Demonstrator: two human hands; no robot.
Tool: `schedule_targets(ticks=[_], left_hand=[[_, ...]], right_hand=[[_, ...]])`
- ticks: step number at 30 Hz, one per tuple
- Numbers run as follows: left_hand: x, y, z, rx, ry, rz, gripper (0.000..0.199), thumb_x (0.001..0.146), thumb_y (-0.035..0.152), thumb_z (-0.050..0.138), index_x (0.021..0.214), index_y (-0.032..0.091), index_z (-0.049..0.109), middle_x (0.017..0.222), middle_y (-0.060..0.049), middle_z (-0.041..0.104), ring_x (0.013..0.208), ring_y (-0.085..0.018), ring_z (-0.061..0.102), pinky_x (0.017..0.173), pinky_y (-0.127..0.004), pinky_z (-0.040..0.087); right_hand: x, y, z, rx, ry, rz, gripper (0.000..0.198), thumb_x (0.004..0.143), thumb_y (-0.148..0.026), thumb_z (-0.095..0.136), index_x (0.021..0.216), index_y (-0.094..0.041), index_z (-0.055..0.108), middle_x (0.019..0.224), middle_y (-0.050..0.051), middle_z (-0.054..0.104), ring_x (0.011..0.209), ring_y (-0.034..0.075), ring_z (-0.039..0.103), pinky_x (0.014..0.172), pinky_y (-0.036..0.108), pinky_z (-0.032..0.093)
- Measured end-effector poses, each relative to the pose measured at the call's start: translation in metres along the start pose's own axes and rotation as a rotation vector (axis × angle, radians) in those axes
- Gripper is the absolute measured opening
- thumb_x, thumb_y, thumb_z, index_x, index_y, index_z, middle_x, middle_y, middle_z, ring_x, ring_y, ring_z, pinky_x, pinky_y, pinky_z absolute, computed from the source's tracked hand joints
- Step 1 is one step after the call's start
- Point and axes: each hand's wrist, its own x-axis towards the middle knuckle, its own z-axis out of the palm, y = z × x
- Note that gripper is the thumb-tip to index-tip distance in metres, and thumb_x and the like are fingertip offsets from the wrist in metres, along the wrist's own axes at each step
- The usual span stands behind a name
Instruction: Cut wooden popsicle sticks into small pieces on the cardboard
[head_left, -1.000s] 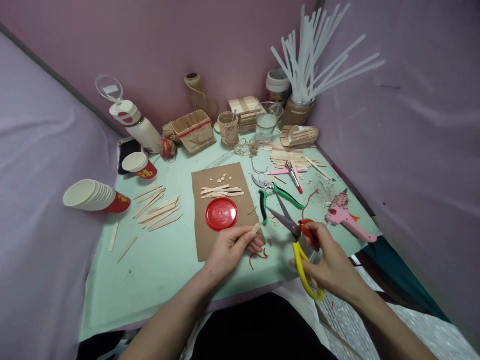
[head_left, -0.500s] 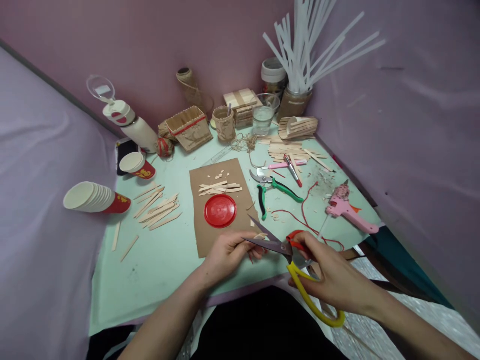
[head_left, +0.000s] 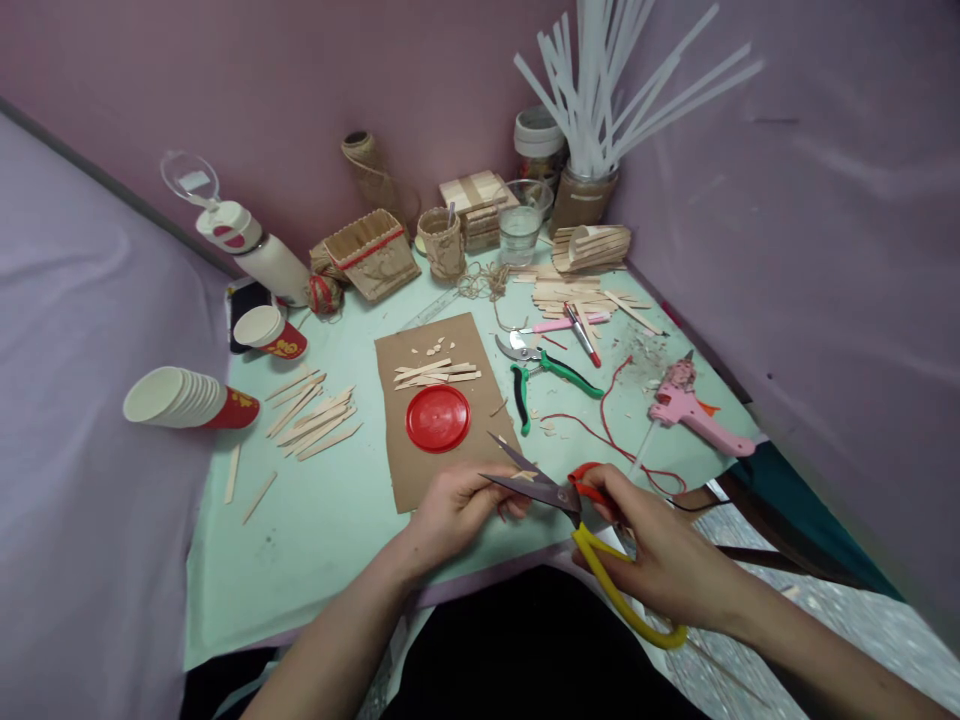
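My right hand (head_left: 656, 545) is closed round the red and yellow handles of a pair of scissors (head_left: 544, 491). Their dark blades are spread apart and point left. My left hand (head_left: 457, 510) pinches a small wooden stick (head_left: 524, 474), whose short end shows between the blades; its rest is hidden by my fingers. Both hands are over the near edge of a brown cardboard sheet (head_left: 401, 455). On that sheet lie a red round lid (head_left: 438, 418), several cut stick pieces (head_left: 437, 374) and small chips.
Green-handled pruning shears (head_left: 555, 370), red cord (head_left: 611, 440) and a pink glue gun (head_left: 694, 410) lie to the right. Wooden sticks (head_left: 319, 420) and stacked paper cups (head_left: 187, 397) are at left. A bottle (head_left: 262, 260), woven-look box (head_left: 375, 262) and glass of water (head_left: 520, 235) stand behind.
The view has shifted slightly. The scissor blades have come a little closer together around the stick end; both hands keep nearly the same place and hold.
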Motion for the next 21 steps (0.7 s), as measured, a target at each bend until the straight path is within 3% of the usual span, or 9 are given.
schedule_targets(ticks=[14,21], left_hand=[[-0.002,-0.003,0.005,0.002,-0.004,0.022,0.028,0.092,0.023,0.045,0.095,0.016,0.072,0.074,-0.005,0.074,0.071,-0.015,0.069,0.073,-0.025,0.054],[0.000,0.004,0.017,-0.091,-0.047,-0.150,0.033,0.091,0.034,0.047,0.077,0.016,0.071,0.071,-0.006,0.072,0.066,-0.016,0.068,0.070,-0.027,0.054]], right_hand=[[-0.005,0.000,0.001,0.016,-0.015,0.006,0.029,0.080,-0.036,0.061,0.094,-0.025,0.039,0.082,-0.003,0.047,0.071,0.015,0.048,0.065,0.028,0.040],[-0.010,-0.001,0.000,-0.061,-0.055,0.049,0.020,0.087,-0.038,0.050,0.085,-0.024,0.036,0.075,-0.001,0.053,0.063,0.016,0.050,0.057,0.027,0.035]])
